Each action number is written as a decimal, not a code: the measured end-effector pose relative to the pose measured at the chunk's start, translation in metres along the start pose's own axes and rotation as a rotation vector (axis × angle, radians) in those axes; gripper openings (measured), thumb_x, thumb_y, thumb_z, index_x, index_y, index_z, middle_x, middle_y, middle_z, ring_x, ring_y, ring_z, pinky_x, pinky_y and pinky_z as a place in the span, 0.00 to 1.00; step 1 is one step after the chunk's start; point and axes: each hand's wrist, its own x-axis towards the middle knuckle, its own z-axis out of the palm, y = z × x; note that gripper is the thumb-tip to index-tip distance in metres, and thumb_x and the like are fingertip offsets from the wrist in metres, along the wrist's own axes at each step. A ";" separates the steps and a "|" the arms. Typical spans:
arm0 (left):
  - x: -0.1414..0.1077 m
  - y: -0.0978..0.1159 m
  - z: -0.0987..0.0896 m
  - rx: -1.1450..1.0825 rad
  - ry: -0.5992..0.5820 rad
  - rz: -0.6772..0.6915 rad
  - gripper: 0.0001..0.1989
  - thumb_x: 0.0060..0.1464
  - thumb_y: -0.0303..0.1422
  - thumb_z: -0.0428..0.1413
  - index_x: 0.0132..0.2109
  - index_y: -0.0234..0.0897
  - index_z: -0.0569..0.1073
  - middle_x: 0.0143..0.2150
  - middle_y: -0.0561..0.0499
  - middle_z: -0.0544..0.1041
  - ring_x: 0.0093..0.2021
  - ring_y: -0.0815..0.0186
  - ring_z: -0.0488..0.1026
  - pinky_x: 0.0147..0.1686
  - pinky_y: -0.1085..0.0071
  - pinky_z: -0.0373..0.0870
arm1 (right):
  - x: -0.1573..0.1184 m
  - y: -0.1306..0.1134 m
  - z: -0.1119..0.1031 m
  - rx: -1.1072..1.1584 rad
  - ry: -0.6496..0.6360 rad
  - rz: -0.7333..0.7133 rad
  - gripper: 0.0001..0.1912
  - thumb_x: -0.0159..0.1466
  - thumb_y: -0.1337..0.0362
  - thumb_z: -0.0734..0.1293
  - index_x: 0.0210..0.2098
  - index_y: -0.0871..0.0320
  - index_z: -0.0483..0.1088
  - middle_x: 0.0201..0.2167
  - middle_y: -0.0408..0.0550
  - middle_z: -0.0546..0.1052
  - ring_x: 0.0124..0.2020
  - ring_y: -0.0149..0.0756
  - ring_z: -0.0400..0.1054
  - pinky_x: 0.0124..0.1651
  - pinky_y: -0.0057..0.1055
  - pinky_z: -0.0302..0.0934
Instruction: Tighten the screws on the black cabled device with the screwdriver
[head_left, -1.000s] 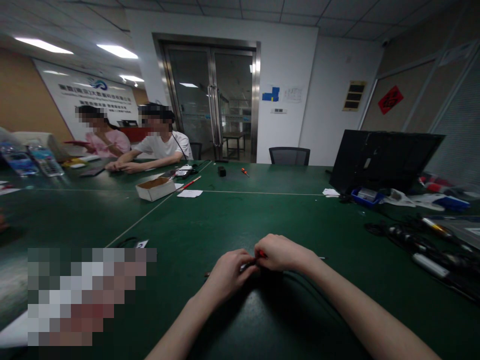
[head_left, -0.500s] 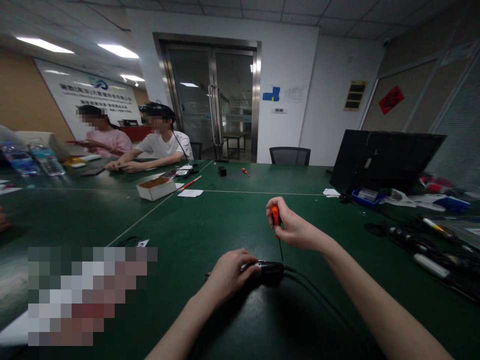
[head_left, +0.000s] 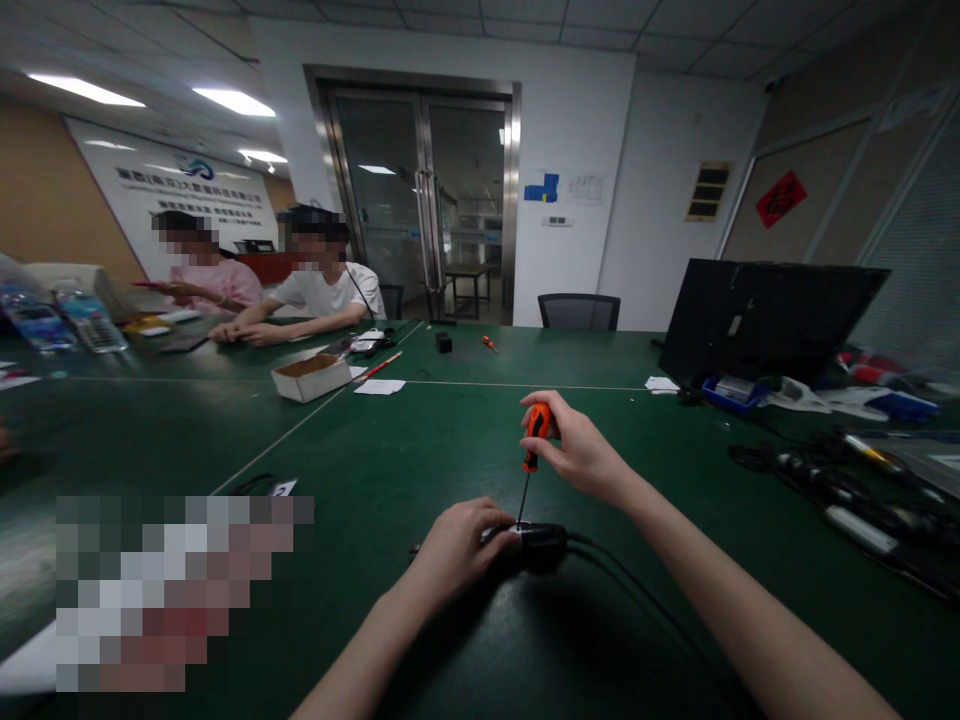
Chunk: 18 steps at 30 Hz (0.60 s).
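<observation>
My right hand [head_left: 574, 445] is closed around the orange and black handle of a screwdriver [head_left: 537, 425], held nearly upright with a slight tilt. Its thin shaft points down, and the tip meets the top of a black and silver corded device [head_left: 544, 546] near my left fingertips. Wrapped over the device's left part, my left hand [head_left: 466, 540] holds it down on the green table. Black cables leave the device's right end. What kind of device it is I cannot make out, since my left hand hides much of it.
A white open box [head_left: 311, 378] stands left of centre, near a red pencil-like stick [head_left: 382, 365]. Farther back lies another orange screwdriver [head_left: 490, 344]. A black monitor [head_left: 772, 325], a blue tray [head_left: 736, 392] and tangled cables occupy the right. Two people sit at the far left.
My right hand has moved left with the screwdriver, bringing its tip from beside the device's black end onto its silver part. My left hand has stayed in place.
</observation>
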 end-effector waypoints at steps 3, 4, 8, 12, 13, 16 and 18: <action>0.000 0.000 0.000 -0.004 -0.004 0.004 0.14 0.62 0.36 0.53 0.46 0.37 0.82 0.43 0.45 0.81 0.43 0.59 0.76 0.42 0.70 0.68 | 0.000 -0.001 0.000 -0.023 0.012 -0.011 0.18 0.59 0.69 0.67 0.49 0.56 0.62 0.38 0.44 0.74 0.36 0.33 0.70 0.45 0.35 0.66; 0.000 0.000 0.000 -0.006 -0.006 0.004 0.14 0.62 0.36 0.53 0.46 0.37 0.82 0.43 0.45 0.81 0.43 0.59 0.76 0.42 0.70 0.68 | 0.000 -0.001 0.000 -0.026 0.012 -0.010 0.18 0.59 0.69 0.66 0.49 0.56 0.62 0.38 0.44 0.74 0.36 0.33 0.70 0.45 0.35 0.66; 0.000 0.001 -0.001 0.004 -0.003 0.005 0.14 0.63 0.35 0.53 0.45 0.36 0.82 0.43 0.45 0.81 0.43 0.59 0.76 0.42 0.70 0.68 | 0.000 0.000 0.000 -0.043 0.015 -0.009 0.18 0.59 0.69 0.66 0.49 0.56 0.62 0.38 0.44 0.74 0.37 0.34 0.70 0.46 0.35 0.65; 0.000 0.002 -0.002 0.011 -0.011 0.014 0.14 0.62 0.35 0.53 0.45 0.37 0.82 0.42 0.46 0.80 0.42 0.60 0.76 0.40 0.71 0.67 | 0.000 0.002 0.001 -0.049 0.022 -0.009 0.18 0.59 0.69 0.67 0.48 0.56 0.63 0.37 0.44 0.74 0.36 0.33 0.70 0.46 0.34 0.65; -0.001 0.002 -0.002 0.008 -0.010 0.017 0.14 0.62 0.35 0.53 0.45 0.37 0.82 0.42 0.46 0.80 0.42 0.60 0.76 0.40 0.71 0.67 | 0.000 0.002 0.001 -0.050 0.019 -0.008 0.18 0.59 0.69 0.67 0.48 0.56 0.63 0.38 0.44 0.74 0.36 0.33 0.70 0.45 0.34 0.65; -0.001 0.002 -0.001 0.004 -0.005 0.014 0.14 0.62 0.35 0.53 0.45 0.37 0.82 0.42 0.45 0.80 0.41 0.60 0.76 0.40 0.71 0.67 | 0.000 0.002 0.001 -0.060 0.009 -0.006 0.18 0.59 0.69 0.67 0.48 0.56 0.63 0.37 0.44 0.75 0.36 0.33 0.70 0.45 0.34 0.65; -0.001 0.002 -0.001 0.003 -0.005 0.009 0.14 0.62 0.35 0.53 0.45 0.37 0.82 0.43 0.45 0.80 0.41 0.60 0.76 0.41 0.70 0.68 | 0.000 0.002 0.001 -0.066 0.008 -0.006 0.18 0.59 0.69 0.67 0.48 0.56 0.63 0.37 0.44 0.75 0.36 0.33 0.70 0.45 0.34 0.65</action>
